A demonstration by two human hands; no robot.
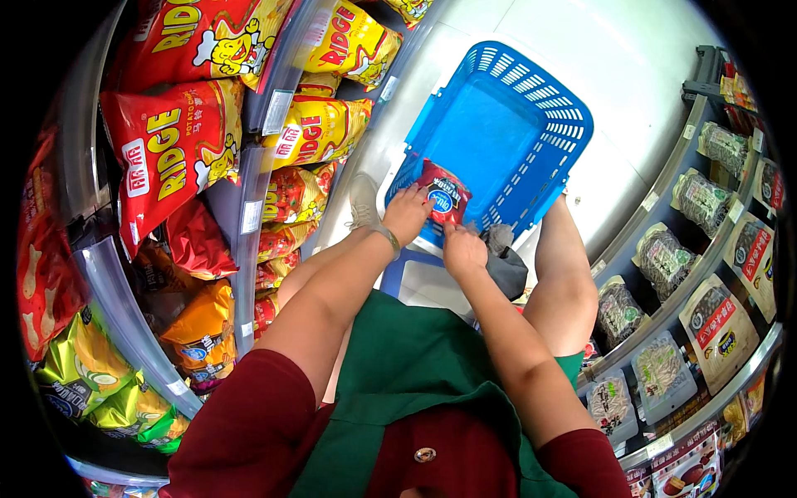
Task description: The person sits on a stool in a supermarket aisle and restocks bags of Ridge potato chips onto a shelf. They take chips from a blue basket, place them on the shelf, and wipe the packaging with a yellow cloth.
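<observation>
A red snack bag (446,194) with a blue round logo lies at the near end of a blue plastic shopping basket (507,103). My left hand (406,215) has its fingers on the bag's left edge. At its lower edge, the fingers of my right hand (464,250) grip the bag. Close beside the right hand is a dark grey cloth (507,272) with a lighter fluffy part; whether that hand also holds it cannot be seen. Apart from this bag, only bare blue floor shows inside the basket.
Shelves on the left hold red bags of Ridge potato chips (171,149), yellow chip bags (324,127) and green snack bags (84,367). Curved shelves on the right carry clear packs of seeds (666,261) and paper-like pouches (719,330). White floor tiles (613,149) surround the basket.
</observation>
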